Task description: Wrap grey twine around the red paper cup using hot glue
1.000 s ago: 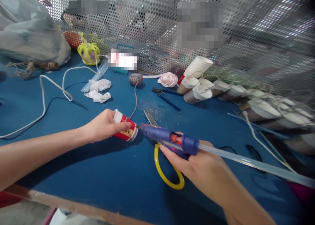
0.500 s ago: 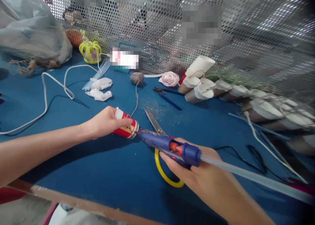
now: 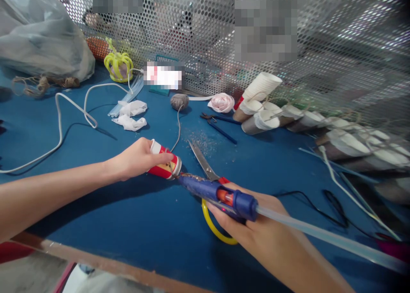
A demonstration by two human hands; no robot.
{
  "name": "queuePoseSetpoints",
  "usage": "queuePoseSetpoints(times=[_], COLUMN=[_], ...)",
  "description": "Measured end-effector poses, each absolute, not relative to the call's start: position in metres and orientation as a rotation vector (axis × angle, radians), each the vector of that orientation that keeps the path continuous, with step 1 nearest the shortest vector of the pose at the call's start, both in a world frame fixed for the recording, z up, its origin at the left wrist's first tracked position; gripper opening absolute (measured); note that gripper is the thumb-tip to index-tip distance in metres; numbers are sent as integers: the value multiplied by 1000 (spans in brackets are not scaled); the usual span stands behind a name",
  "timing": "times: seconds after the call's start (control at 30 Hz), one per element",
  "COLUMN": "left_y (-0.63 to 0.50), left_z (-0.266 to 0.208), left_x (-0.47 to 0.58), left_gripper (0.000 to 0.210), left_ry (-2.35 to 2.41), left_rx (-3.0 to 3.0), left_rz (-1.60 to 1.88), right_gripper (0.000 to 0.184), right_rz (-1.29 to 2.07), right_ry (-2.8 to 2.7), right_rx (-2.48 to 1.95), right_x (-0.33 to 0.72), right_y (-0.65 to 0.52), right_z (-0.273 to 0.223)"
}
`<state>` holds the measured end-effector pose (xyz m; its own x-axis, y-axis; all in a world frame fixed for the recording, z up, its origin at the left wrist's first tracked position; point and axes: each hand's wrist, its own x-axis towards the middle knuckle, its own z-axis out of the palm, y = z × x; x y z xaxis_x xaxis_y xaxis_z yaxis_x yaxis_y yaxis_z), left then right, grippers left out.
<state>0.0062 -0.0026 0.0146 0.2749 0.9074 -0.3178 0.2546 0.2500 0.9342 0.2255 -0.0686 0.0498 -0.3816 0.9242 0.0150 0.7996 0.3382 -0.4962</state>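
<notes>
My left hand [image 3: 141, 158] is closed around a red and white paper cup [image 3: 162, 169] tipped on its side, the thumb lying over a grey strand on it. That strand [image 3: 178, 133] runs back to a ball of grey yarn [image 3: 179, 101]. In my right hand [image 3: 253, 220] is a blue hot glue gun [image 3: 205, 188], its nozzle at the cup's right end; whether it touches I cannot tell. A long clear glue stick [image 3: 304, 227] sticks out of its rear. Scissors [image 3: 202, 158] with a yellow handle loop lie partly hidden under the gun and my right hand.
Blue-handled pliers [image 3: 221, 128] and a pink fabric rose [image 3: 221, 102] lie farther back. Several covered cups [image 3: 261, 121] line the right side. White scraps [image 3: 130, 122], a white cable [image 3: 59, 113] and a yellow basket-like piece [image 3: 118, 66] are at left. A perforated metal screen [image 3: 205, 36] stands behind.
The glue gun has shifted slightly left and its rear has dropped a little, with the nozzle still by the cup's end. My left hand and the cup have hardly moved.
</notes>
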Motion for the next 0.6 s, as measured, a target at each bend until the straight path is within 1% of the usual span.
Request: queuePoseSetpoints(times=[0.23,0.4,0.47,0.6], left_y=[-3,-2,-2,-3], left_z=[13,11,10,10], left_x=[7,6,6,6], left_gripper=[27,28,29,30], left_ry=[1242,1221,1210,1217], left_rx=[1276,1272,1281,1301], left_rz=[653,649,647,648], right_gripper=[16,10,12,19], right_rz=[568,551,542,335], right_ry=[-2211,-2231,-2250,-2356], right_rx=[-1586,-1501,-1483,-1423], right_x=[226,226,225,222], right_y=[-66,-62,-59,-54], right_z=[50,53,57,65])
